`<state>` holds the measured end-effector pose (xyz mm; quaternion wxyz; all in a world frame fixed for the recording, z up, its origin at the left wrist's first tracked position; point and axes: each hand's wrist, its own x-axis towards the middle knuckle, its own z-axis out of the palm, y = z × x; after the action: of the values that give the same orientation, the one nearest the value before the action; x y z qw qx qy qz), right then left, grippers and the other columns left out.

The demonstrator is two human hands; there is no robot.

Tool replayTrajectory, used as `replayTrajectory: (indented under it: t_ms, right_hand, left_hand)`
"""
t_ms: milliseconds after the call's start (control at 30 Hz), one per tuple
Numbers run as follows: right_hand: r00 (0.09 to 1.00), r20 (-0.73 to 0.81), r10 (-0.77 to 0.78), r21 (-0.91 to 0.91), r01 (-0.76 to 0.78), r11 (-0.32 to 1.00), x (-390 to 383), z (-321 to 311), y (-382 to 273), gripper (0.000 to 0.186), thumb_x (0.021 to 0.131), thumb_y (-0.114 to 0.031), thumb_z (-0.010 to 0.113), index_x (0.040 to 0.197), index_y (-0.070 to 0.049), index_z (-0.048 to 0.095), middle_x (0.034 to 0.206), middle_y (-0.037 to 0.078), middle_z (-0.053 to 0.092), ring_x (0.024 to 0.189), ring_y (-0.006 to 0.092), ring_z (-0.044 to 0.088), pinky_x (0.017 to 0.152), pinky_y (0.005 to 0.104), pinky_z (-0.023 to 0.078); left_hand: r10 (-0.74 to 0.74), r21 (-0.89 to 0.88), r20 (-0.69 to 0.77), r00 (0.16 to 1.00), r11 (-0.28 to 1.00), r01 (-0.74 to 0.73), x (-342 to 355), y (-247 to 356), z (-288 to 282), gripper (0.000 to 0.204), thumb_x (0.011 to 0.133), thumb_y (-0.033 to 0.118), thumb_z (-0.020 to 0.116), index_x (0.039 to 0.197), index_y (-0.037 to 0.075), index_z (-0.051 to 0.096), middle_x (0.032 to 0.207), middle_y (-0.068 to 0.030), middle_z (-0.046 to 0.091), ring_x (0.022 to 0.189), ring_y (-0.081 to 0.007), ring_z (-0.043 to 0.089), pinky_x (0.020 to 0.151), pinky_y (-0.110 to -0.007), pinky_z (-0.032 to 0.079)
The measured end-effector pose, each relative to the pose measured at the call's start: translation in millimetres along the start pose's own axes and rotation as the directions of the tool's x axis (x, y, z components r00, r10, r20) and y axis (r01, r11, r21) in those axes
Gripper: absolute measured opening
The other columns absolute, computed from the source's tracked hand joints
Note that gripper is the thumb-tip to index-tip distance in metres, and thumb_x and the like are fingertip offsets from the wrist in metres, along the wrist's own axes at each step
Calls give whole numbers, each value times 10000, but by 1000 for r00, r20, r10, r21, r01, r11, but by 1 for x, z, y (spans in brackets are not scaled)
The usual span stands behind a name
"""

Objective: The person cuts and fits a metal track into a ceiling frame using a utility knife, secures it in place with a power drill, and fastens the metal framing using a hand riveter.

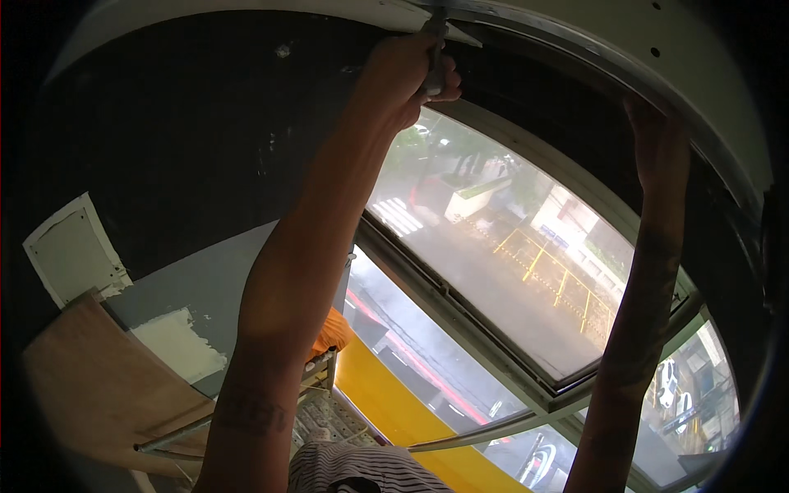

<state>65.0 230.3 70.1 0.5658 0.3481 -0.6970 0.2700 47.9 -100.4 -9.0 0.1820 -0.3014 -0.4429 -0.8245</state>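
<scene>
High overhead, my left hand (411,70) is closed around a grey hand tool (436,62), whose kind I cannot make out. The tool's upper end meets the edge of a pale overhead panel (567,45). Over to the right, my right hand (660,144) reaches up to the underside of that panel's metal edge. Its fingers are lost in deep shade, so I cannot see whether they hold anything.
A framed window (509,238) overlooks a street with yellow railings. The dark wall (189,107) carries a white access panel (78,251). Below lie a brown board (107,386), an orange cloth (330,333), a metal frame (316,378) and a yellow surface (394,415).
</scene>
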Motion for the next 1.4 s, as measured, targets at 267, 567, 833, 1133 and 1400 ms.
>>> replayTrajectory:
  t_ms: [267,567,833,1133,1400]
  right_hand:
    - [932,-55,358,765,-191,615,-4,18,-29,302,964,-154,505,1211,19,493,1190,155,553,1130,273,549,1019,426,445]
    - [940,-57,336,769,-173,615,-4,16,-21,289,958,-157,522,1198,2,514,1180,128,559,1138,262,545,998,414,453]
    - [993,-12,116,182,-111,977,0,5,-12,318,953,-201,538,1163,38,531,1189,139,559,1145,247,541,993,342,441]
    - [952,-59,300,701,-175,692,-2,19,-32,352,973,-192,501,1261,4,453,1262,150,493,1174,271,508,1042,439,422]
    - [955,-9,296,704,-204,680,-3,13,-25,299,960,-199,536,1195,-14,522,1239,123,521,1137,236,531,1036,362,432]
  left_hand:
    - [41,-50,-14,999,998,-41,24,1,2,150,941,69,427,912,-54,508,651,-100,496,558,-180,518,474,-265,400]
    - [-135,-417,270,953,876,242,61,-2,-12,188,958,62,316,817,20,435,572,-24,404,429,-101,375,403,-245,339]
    - [-131,-277,275,952,938,209,45,5,-7,115,887,10,449,910,-75,524,608,-42,459,489,-58,431,406,-200,303]
    - [-201,-180,381,902,941,285,37,17,-13,206,949,62,357,771,60,462,556,1,417,426,-61,368,389,-215,282]
    - [-210,256,289,934,957,136,28,40,-9,110,890,71,506,880,-36,530,558,-15,441,460,-53,408,389,-204,286]
